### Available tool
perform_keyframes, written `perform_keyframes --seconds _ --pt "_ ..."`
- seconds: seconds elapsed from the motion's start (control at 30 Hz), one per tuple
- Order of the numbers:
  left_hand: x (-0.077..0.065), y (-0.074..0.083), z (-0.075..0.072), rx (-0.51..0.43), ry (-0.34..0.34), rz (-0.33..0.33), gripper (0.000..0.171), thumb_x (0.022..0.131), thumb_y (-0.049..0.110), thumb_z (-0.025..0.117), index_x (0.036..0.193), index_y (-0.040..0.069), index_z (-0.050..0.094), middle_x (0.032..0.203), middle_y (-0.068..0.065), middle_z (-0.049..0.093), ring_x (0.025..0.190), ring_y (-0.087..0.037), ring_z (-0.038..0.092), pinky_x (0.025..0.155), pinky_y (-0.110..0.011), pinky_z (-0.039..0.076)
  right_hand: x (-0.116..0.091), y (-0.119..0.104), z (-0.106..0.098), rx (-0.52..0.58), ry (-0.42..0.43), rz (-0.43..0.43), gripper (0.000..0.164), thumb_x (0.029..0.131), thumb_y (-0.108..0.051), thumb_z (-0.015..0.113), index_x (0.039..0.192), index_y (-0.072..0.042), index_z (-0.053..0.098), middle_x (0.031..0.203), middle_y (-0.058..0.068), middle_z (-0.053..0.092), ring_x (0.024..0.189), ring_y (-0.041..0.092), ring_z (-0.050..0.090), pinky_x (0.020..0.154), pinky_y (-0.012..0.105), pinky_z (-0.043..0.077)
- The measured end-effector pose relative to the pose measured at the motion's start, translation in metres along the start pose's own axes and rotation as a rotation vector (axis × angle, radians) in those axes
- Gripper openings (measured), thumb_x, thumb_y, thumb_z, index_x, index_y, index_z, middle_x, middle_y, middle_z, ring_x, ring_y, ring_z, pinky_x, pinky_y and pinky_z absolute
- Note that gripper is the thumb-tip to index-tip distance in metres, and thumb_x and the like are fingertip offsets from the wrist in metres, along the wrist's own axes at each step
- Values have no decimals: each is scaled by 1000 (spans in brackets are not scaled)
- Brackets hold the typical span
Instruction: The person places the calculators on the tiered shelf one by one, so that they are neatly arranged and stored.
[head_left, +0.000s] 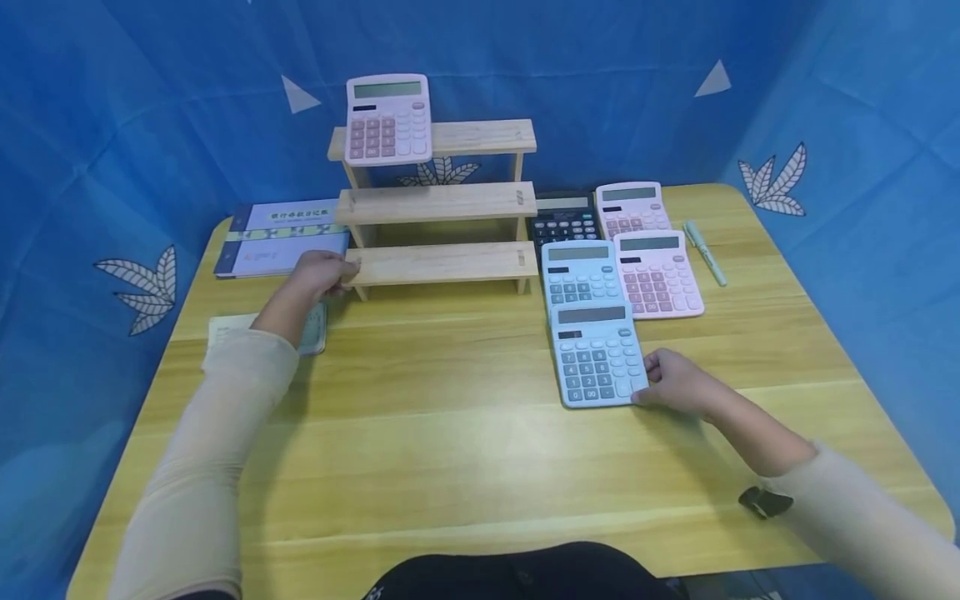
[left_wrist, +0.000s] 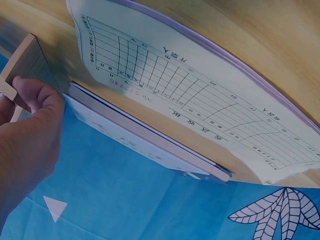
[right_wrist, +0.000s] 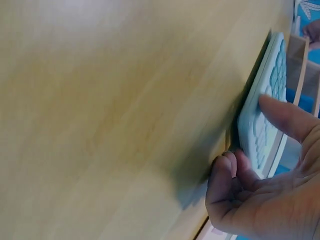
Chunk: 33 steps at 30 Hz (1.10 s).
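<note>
My left hand (head_left: 318,271) pinches the left end of the lowest step of a three-tier wooden stand (head_left: 442,263), thumb and fingers at its edge. On the right, my right hand (head_left: 681,385) grips the lower right corner of a light blue calculator (head_left: 596,354). In the right wrist view the thumb lies on top of that calculator (right_wrist: 265,125), with the fingers curled at its edge. Its upper end overlaps a second blue calculator (head_left: 581,271). A pink calculator (head_left: 388,125) leans upright on the stand's top step, toward the left end.
Beside the blue calculators lie a pink one (head_left: 660,279), another pink one (head_left: 630,204) behind it, and a black one (head_left: 564,221). A pale green pen (head_left: 705,252) lies to their right. At left are a ledger book (head_left: 281,237) and a printed receipt pad (left_wrist: 150,65).
</note>
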<state>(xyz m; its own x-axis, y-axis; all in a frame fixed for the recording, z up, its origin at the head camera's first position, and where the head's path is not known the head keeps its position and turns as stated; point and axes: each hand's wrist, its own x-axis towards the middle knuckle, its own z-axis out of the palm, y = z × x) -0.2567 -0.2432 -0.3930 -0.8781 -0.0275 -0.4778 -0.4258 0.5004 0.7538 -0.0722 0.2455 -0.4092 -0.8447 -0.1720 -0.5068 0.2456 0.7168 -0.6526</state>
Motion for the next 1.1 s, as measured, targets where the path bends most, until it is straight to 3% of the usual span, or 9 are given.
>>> perform_keyframes --seconds 0.17,0.3,0.4,0.53,0.67,0.9,1.1 --pt "0 0 0 -5 -3 -5 55 93 24 59 136 -4 40 97 -6 47 63 -5 55 65 -20 51 -5 -6 4 42 15 -42 43 89 1 50 119 15 23 98 27 50 87 30 53 75 37 46" --pt "1 0 0 -5 -5 -3 55 93 24 59 136 -4 40 90 -4 47 62 -5 55 64 -20 51 -6 -10 2 98 -22 -5 46 91 3 40 127 17 15 96 22 49 79 23 53 70 33 45" --pt "2 0 1 -8 -12 -5 57 93 24 59 138 -4 39 90 -3 47 61 -5 54 63 -19 50 -6 -8 -2 200 -106 32 45 92 2 40 129 20 24 93 16 50 77 17 52 68 28 47" --pt "2 0 0 -14 -18 -9 59 93 24 59 140 -4 36 96 -5 47 61 -5 54 63 -18 50 -5 -2 -8 375 -217 70 32 92 0 42 119 17 41 84 7 54 73 11 52 65 23 50" --pt "2 -1 -1 -30 -34 -14 64 93 24 59 143 -3 30 102 -6 44 61 -4 55 67 -19 51 -5 0 -16 499 -281 81 30 92 -3 46 116 15 45 88 8 59 78 12 58 70 22 52" --pt "3 -3 -2 -38 -28 -31 62 93 24 59 142 -3 32 100 -4 44 62 -4 52 64 -18 50 -9 -9 -30 643 -307 1 22 94 -4 46 110 10 53 91 11 66 83 14 65 78 23 55" --pt "5 -2 -1 -62 -27 -35 60 93 23 60 141 -2 36 94 -2 44 64 -5 51 67 -19 51 -11 -21 -43 880 -305 -88 18 95 1 45 107 1 59 96 14 66 87 18 67 80 24 55"
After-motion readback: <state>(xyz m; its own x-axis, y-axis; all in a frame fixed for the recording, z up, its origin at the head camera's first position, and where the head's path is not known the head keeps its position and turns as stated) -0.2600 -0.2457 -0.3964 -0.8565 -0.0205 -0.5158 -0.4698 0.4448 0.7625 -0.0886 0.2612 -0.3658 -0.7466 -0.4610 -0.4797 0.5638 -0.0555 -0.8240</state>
